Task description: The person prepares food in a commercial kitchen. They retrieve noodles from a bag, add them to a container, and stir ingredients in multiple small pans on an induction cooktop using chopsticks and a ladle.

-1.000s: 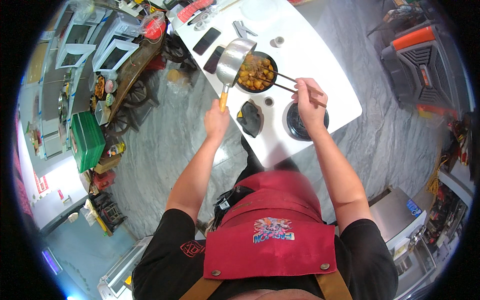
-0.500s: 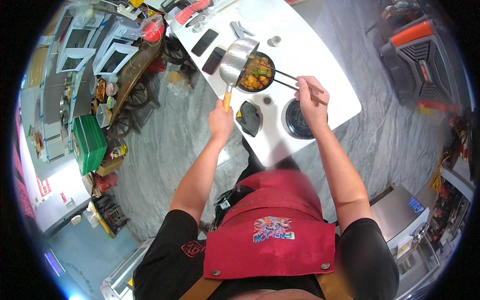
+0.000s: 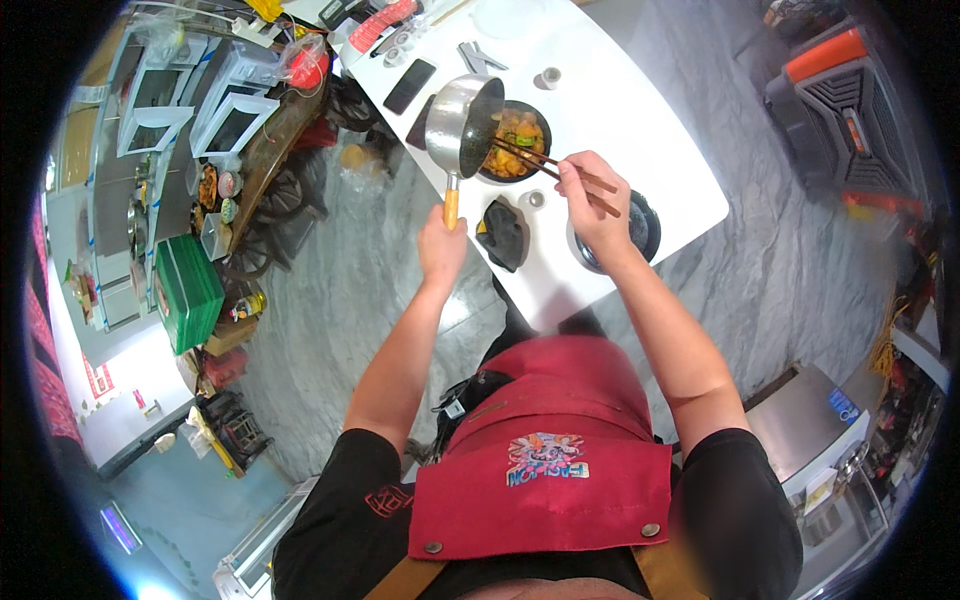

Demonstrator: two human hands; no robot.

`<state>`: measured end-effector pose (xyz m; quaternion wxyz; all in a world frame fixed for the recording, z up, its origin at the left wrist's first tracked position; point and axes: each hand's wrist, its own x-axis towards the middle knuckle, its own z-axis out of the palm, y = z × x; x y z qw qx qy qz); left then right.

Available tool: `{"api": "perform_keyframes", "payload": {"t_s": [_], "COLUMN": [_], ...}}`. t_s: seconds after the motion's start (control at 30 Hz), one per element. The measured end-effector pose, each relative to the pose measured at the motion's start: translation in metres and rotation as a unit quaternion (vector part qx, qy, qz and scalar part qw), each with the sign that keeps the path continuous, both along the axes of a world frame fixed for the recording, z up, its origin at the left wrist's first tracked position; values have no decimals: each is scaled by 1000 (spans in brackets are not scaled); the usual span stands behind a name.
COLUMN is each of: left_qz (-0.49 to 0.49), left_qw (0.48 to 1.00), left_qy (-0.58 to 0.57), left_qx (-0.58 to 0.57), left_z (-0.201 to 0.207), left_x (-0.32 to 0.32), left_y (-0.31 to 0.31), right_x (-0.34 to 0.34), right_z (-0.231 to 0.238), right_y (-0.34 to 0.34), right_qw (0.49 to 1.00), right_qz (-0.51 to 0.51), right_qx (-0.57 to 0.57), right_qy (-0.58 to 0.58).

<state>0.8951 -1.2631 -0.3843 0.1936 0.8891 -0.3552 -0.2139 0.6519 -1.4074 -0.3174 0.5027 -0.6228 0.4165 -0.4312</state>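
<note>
My left hand (image 3: 441, 245) grips the orange handle of a small steel saucepan (image 3: 458, 120). The pan is tipped on its side over a dark bowl (image 3: 512, 142) on the white table (image 3: 650, 120). The bowl holds orange and green food pieces. My right hand (image 3: 592, 200) holds a pair of chopsticks (image 3: 535, 162), whose tips reach into the pan's mouth above the bowl. A black burner (image 3: 640, 228) sits partly hidden under my right hand. A black cloth (image 3: 505, 235) lies between my hands.
Two dark phones (image 3: 410, 87), metal tongs (image 3: 478, 57), a small cup (image 3: 550, 77) and a white plate (image 3: 505, 15) lie farther back on the table. A cluttered wooden cart (image 3: 262, 150) and a green crate (image 3: 188, 290) stand at left. An orange-and-black machine (image 3: 835, 85) stands at right.
The saucepan has tipped further onto its side over the bowl, and the chopstick tips have moved into its mouth. Both hands stay in nearly the same place.
</note>
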Motion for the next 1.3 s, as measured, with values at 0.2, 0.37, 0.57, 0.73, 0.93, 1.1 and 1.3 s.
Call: {"api": "perform_keyframes", "payload": {"t_s": [0.2, 0.37, 0.57, 0.73, 0.93, 1.1, 1.3], "left_qz": [-15, -45, -49, -39, -43, -58, 18], "left_qw": [999, 998, 996, 997, 997, 996, 986], "left_qy": [-26, -49, -59, -53, -58, -63, 167], "left_qx": [28, 21, 36, 32, 39, 18, 6], "left_z": [12, 5, 1, 11, 11, 4, 3], "left_x": [-5, -3, 0, -2, -1, 2, 24], "left_y": [-3, 1, -2, -6, -6, -3, -6], "right_x": [0, -9, -5, -2, 2, 2, -9], "right_z": [2, 2, 3, -4, -7, 3, 12], "right_y": [-7, -5, -2, -3, -1, -6, -13], "right_qw": [999, 998, 997, 996, 999, 995, 998], "right_qz": [-11, -27, 39, 5, 7, 13, -25], "right_qx": [-45, -36, -70, -86, -15, 6, 35], "right_qy": [-6, 46, -12, 33, -48, -96, -49]}}
